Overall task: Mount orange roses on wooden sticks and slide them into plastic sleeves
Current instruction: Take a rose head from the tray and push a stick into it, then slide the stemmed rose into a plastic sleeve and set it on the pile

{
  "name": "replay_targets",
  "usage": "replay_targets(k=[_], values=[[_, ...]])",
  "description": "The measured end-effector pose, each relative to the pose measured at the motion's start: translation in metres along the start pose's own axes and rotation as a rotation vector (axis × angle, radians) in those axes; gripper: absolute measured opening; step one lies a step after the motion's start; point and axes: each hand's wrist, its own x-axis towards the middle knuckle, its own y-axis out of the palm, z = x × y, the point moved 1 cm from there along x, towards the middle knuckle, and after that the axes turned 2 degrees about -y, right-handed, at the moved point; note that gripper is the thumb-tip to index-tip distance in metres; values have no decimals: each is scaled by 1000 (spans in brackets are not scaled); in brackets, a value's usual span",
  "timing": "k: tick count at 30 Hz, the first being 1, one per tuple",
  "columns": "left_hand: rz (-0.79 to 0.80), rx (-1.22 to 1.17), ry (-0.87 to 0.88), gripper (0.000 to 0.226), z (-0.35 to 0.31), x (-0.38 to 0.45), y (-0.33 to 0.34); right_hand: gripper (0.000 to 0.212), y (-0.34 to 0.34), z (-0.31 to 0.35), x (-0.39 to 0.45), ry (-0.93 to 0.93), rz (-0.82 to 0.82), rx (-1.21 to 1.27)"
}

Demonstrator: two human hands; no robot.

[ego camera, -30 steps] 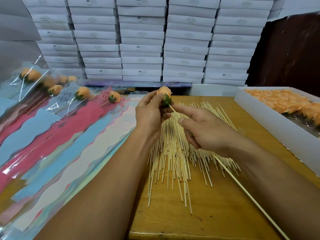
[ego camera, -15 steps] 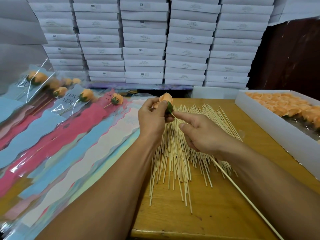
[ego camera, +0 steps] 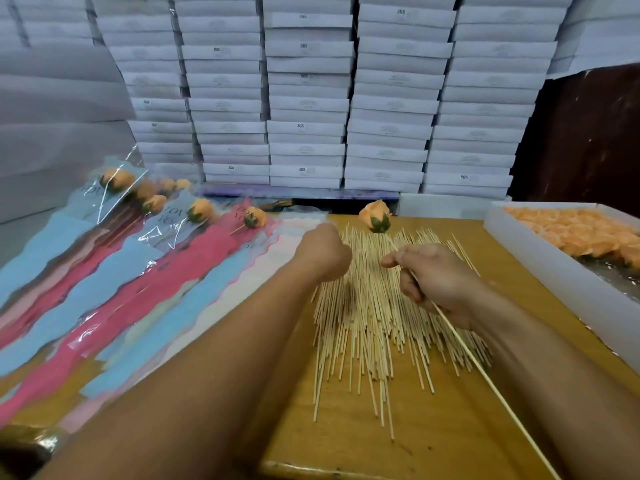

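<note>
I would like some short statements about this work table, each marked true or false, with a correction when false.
1. The right hand holds a thin wooden stick topped by an orange rose with green sepals. True.
2. The left hand grips that rose. False: it is apart from it, holding nothing visible.
3. The loose pile of wooden sticks lies on the wooden table. True.
4. The white box of orange roses sits at the left. False: it sits at the right.
</note>
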Motion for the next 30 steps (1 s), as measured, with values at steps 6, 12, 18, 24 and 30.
replay_targets(k=[6, 12, 18, 24, 30], values=[[6, 425, 51, 32, 68, 13, -25, 30, 1, -3, 2, 20, 1, -54], [99, 518, 66, 42, 102, 14, -9, 28, 2, -6, 4, 3, 5, -66], [18, 528, 109, 33, 99, 8, -5, 28, 2, -8, 5, 4, 5, -62], [-11, 475, 78, 24, 79, -2, -25, 28, 4, -13, 9, 79, 17, 12], [-68, 542, 206, 15, 22, -41, -35, 16, 7, -11, 13, 251, 15, 445]])
